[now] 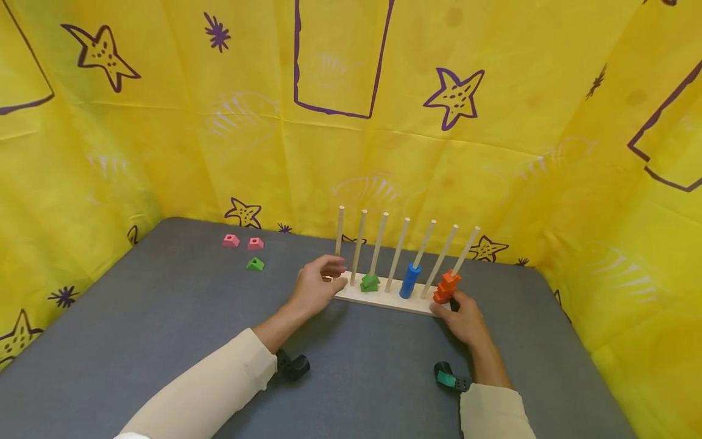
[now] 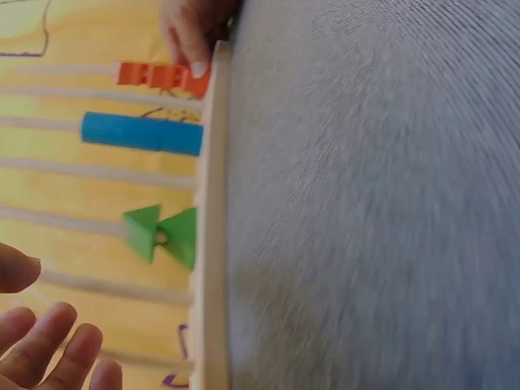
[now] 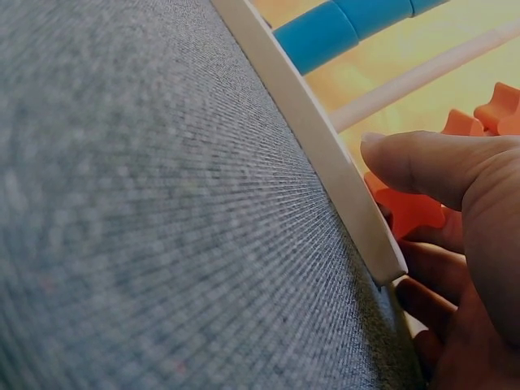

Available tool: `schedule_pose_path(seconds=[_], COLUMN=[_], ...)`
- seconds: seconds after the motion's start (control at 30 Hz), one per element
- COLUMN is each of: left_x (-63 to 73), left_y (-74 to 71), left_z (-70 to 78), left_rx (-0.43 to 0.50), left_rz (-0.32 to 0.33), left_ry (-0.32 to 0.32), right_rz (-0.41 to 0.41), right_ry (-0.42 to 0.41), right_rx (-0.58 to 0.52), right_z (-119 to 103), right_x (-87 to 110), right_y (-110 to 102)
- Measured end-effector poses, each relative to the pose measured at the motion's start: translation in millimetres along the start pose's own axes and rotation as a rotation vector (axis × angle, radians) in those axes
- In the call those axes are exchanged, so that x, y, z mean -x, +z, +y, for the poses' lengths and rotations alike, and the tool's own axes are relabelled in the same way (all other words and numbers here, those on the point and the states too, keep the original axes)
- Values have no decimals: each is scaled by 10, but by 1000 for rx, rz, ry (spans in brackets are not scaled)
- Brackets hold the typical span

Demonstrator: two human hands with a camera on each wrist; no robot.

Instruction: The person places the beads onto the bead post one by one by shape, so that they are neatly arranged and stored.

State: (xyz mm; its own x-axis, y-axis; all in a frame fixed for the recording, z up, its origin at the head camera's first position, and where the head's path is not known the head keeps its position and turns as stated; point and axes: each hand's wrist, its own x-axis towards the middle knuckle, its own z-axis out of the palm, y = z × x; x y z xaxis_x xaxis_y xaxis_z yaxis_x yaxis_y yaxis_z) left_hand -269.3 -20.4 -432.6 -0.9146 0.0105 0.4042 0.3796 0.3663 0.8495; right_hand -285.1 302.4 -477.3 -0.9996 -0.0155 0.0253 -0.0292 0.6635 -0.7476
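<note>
A wooden peg board (image 1: pixel 395 299) with several upright rods stands on the table. Green triangular blocks (image 1: pixel 370 282), blue cylinders (image 1: pixel 410 281) and orange star-shaped blocks (image 1: pixel 446 286) are threaded on three of the rods. My left hand (image 1: pixel 320 283) is at the board's left end, fingers loosely bent and spread; nothing shows between thumb and fingers (image 2: pixel 50 349) in the left wrist view. My right hand (image 1: pixel 463 317) grips the board's right end around the lowest orange star. Its thumb (image 3: pixel 431 162) lies along the front edge, while the other fingers bend behind, partly hidden.
Two pink blocks (image 1: pixel 231 240) (image 1: pixel 255 243) and one green triangular block (image 1: pixel 255 264) lie on the grey table (image 1: pixel 164 317) at the back left. A yellow patterned cloth (image 1: pixel 351 152) hangs behind the table and at both sides.
</note>
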Motion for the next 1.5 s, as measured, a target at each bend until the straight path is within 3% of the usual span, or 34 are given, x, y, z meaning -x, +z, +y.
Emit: schedule_pose_path(seconds=[0.17,0.33,0.6,0.77,0.87,1.1,1.27,1.5], left_x=[19,15,-52,-104,-135,-120,-106,-122], left_y=[-216,-491,-906,-1117,-1215,-1305,-1319,-1369], left_z=[5,-83,-282,-416,-490,-677,-762,-856], left_rx=[-42,-86,-98,-125,-147,-166,-143,-155], left_rz=[53,109,259,362,383,338,307,114], left_ry=[45,23,9,-34,-83,-271,-327,-383], right_rz=[8,3,7,10,19,29,28,37], right_ry=[-8,-4,2,-13,-33,-49,-42,-45], right_rx=[1,4,2,5,8,16,21,9], right_z=[0,-11,-7,0,5,11,-1,-14], right_x=[-4,13,14,15,15,10,14,14], right_y=[-2,7,7,4,2,7,16,16])
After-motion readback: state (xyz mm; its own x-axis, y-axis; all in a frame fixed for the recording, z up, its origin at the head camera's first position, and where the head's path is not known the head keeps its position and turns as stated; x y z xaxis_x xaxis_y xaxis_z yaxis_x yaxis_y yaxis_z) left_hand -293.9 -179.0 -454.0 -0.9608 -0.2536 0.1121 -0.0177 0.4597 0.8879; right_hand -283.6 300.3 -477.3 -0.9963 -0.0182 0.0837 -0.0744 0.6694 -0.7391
